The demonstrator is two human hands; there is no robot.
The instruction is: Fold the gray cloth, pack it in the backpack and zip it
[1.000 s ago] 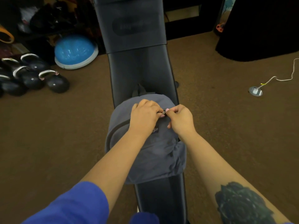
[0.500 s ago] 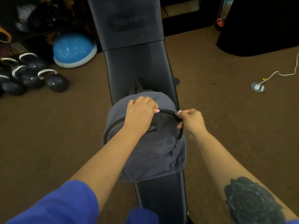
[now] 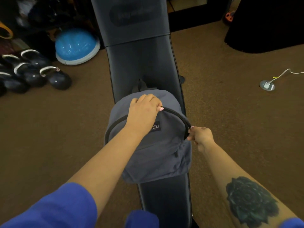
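A gray backpack point(image 3: 161, 155) lies on a long black padded bench point(image 3: 143, 66), its black main zipper point(image 3: 177, 115) arching across the top. My left hand point(image 3: 144, 111) grips the top of the backpack at the zipper line. My right hand point(image 3: 199, 137) pinches the zipper pull at the backpack's right side, low on the arch. The gray cloth is not visible anywhere.
Brown carpet surrounds the bench. A blue half-ball trainer point(image 3: 76, 46) and several dark kettlebells point(image 3: 56, 77) sit at the left. At the right are a round floor outlet point(image 3: 266, 85) with a white cable and a black mass point(image 3: 266, 23) at the far right.
My right hand has drawn the zipper pull from the top centre of the backpack down along the right side. My left hand has kept its hold on the top.
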